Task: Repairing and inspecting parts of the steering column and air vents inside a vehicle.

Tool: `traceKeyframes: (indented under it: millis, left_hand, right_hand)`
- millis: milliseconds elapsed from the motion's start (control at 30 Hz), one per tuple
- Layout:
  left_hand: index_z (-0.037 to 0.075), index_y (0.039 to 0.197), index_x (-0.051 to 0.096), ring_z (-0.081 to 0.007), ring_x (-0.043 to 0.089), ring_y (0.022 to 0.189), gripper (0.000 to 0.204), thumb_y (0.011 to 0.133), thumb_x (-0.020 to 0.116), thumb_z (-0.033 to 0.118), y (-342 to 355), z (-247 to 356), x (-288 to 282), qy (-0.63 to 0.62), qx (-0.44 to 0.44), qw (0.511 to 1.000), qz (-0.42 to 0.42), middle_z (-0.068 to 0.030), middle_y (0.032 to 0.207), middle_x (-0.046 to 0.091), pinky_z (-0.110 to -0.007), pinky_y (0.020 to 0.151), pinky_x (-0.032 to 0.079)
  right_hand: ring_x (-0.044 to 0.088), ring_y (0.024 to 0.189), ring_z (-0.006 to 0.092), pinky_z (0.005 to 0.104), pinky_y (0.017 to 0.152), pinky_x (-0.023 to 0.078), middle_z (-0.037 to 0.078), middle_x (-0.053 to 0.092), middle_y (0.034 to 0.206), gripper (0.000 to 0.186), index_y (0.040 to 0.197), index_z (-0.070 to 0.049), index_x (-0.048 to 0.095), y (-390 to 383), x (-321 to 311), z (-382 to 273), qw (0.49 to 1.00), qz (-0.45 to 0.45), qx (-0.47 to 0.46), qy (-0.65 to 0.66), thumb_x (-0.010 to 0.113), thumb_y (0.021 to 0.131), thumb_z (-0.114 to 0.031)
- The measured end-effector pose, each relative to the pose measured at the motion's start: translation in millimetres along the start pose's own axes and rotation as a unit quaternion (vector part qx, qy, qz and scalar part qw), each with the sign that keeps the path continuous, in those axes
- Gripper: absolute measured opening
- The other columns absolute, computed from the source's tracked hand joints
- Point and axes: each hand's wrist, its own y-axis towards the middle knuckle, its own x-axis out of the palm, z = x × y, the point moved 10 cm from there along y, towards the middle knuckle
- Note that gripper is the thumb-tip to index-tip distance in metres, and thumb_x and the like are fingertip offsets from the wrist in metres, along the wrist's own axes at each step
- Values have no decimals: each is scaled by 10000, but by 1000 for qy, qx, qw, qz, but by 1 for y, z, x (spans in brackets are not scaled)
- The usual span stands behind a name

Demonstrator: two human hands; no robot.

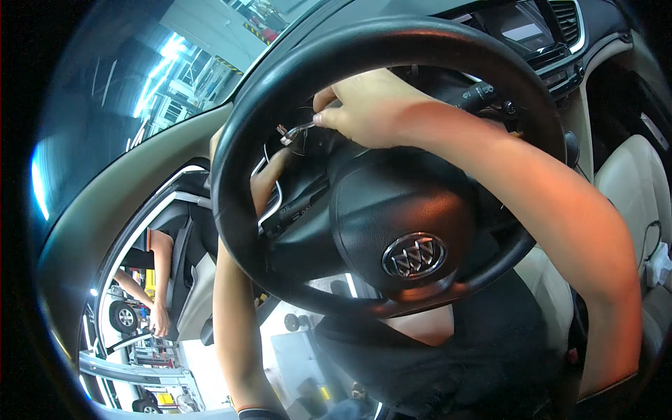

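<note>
We list: black steering wheel [392,192], round chrome emblem [414,255] at hub; white-marked stalk [476,96]. Thin pale cable [304,127], bent, behind the wheel's upper left; right hand [364,108] pinching it. Left hand [271,175], partly hidden: fingers' state we cannot tell.

Strg. whl. [392,199] looks smooth, badge [414,255] glossy metal.

Can make out a round chrome emblem [414,255] with three slanted shields on the black hub [378,199] of the steering wheel [233,192], plus pale markings [488,89] on a black stalk [470,96], too small to read
</note>
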Motion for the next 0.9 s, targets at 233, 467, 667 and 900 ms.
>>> traceKeyframes:
  millis: [233, 467, 667, 900]
  left_hand:
    - [-32, 1026, 628, -214, 640, 884, 212, 881, 599, 120, -14, -57, -22, -165, -159, 973, -8, -126, 889, 657, -311, 806, 484]
    - [-6, 1253, 462, -245, 596, 1040, 339, 967, 497, 174, -24, -39, 70, -579, -368, 719, -109, -195, 1143, 564, -354, 906, 511]
    - [-10, 1205, 483, -228, 584, 1060, 306, 962, 499, 176, -25, -54, 88, -695, -350, 617, -115, -168, 1107, 564, -299, 900, 539]
    - [14, 1173, 513, -217, 597, 1040, 273, 952, 517, 174, -25, -56, 87, -686, -338, 634, -114, -112, 1127, 569, -272, 878, 551]
  right_hand:
    - [665, 858, 299, 352, 800, 516, 212, 669, 847, 202, 938, 12, 698, 0, 0, 3, 997, 18, -22, 73, 643, 828, -148]
    - [663, 810, 323, 368, 760, 522, 215, 656, 803, 153, 861, 2, 705, -2, 2, 1, 993, 80, -72, 59, 641, 814, -129]
    - [660, 792, 337, 377, 754, 524, 215, 651, 789, 155, 842, 15, 701, -7, -4, -5, 986, 119, -103, 49, 643, 797, -121]
    - [664, 789, 322, 364, 757, 527, 223, 650, 780, 147, 846, 10, 704, -8, -6, -3, 988, 123, -82, 53, 636, 786, -105]
